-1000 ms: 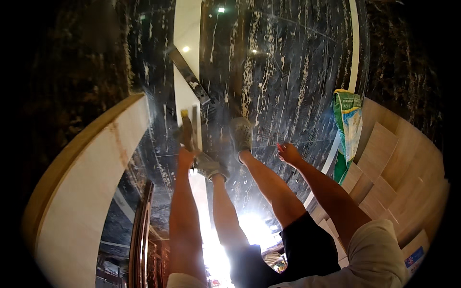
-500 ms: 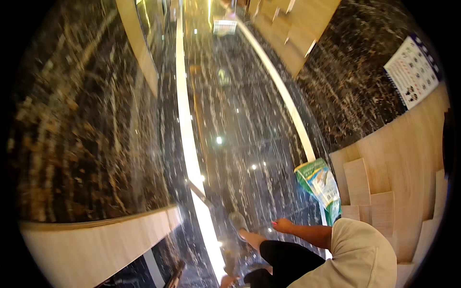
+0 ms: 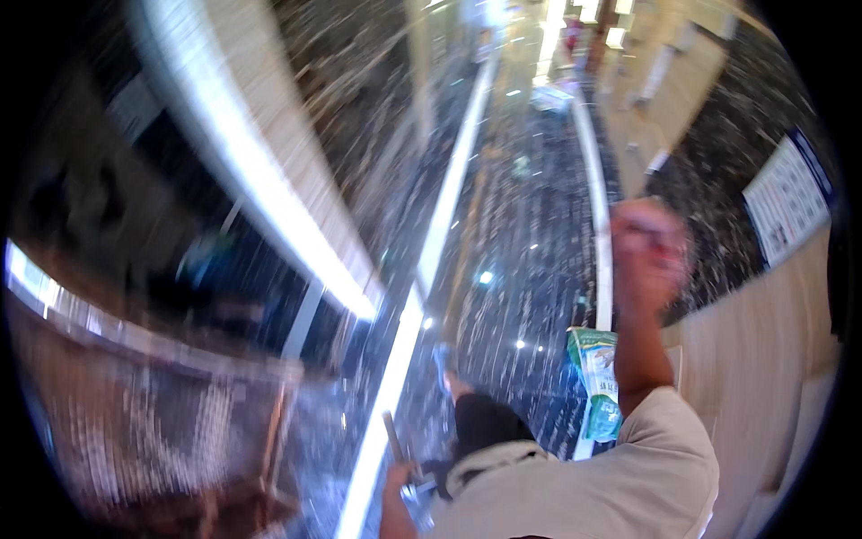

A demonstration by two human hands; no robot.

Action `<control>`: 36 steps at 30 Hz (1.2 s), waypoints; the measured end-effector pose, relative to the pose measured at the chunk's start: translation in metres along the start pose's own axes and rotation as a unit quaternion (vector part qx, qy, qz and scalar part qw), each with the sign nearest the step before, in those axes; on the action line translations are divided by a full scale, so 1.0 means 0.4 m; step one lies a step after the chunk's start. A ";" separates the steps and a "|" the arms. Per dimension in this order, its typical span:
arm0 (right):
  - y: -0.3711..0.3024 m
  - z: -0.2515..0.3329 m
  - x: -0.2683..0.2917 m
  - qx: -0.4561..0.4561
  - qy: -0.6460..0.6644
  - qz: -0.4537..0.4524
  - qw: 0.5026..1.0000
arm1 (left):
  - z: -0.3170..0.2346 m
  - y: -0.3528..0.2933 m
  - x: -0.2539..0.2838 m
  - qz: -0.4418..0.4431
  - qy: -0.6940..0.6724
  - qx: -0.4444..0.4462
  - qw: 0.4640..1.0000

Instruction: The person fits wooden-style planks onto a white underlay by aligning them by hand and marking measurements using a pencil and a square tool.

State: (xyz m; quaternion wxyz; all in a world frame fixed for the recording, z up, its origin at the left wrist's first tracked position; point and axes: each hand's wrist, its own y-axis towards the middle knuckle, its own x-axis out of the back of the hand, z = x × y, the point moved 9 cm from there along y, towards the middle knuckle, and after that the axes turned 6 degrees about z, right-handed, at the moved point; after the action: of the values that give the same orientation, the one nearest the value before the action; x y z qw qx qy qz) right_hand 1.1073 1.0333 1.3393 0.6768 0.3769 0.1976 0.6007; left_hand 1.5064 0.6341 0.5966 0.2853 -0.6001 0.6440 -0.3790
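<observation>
Low in the picture, my left hand (image 3: pixel 400 473) is closed around the lower end of a short grey bar-shaped object (image 3: pixel 392 435); its kind is not clear. My right hand (image 3: pixel 648 242) is raised at the right, in front of the dark marbled wall. Motion smears its fingers, so I cannot tell whether it holds anything; a reddish patch shows among them. Below it, a green and white plastic bag (image 3: pixel 596 368) stands on the floor beside the right-hand light strip, partly hidden by my right forearm.
A dark, streaked, glossy floor (image 3: pixel 503 305) runs ahead between two bright strips. A wall calendar (image 3: pixel 788 202) hangs at the right above pale wood panelling (image 3: pixel 763 314). On the left are a pale ledge (image 3: pixel 296 162) with a lit edge and a brownish blurred surface (image 3: pixel 153 413). A small white box-like thing (image 3: pixel 551 99) lies farther ahead.
My right hand has swung up and forward from low by the floor. The view has turned left, bringing the lit ledge in. My left hand and the grey bar now show more fully.
</observation>
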 end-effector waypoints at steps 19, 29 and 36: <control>-0.206 0.958 -0.558 0.400 0.477 0.236 0.746 | 0.458 -0.607 -0.286 -0.211 -0.452 0.111 0.859; -0.114 1.003 -0.985 0.363 0.494 0.235 0.754 | 0.318 -0.515 0.120 -0.245 -0.449 0.074 0.856; -0.070 1.138 -1.208 0.381 0.581 0.188 0.694 | 0.469 -0.706 0.025 -0.266 -0.575 0.134 0.762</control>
State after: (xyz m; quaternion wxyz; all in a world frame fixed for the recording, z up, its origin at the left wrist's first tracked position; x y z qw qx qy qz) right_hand 1.3569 0.4442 1.5191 0.0984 0.2079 0.6886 0.6877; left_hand 1.8167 0.5992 0.7290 0.5674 -0.8083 0.1160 -0.1059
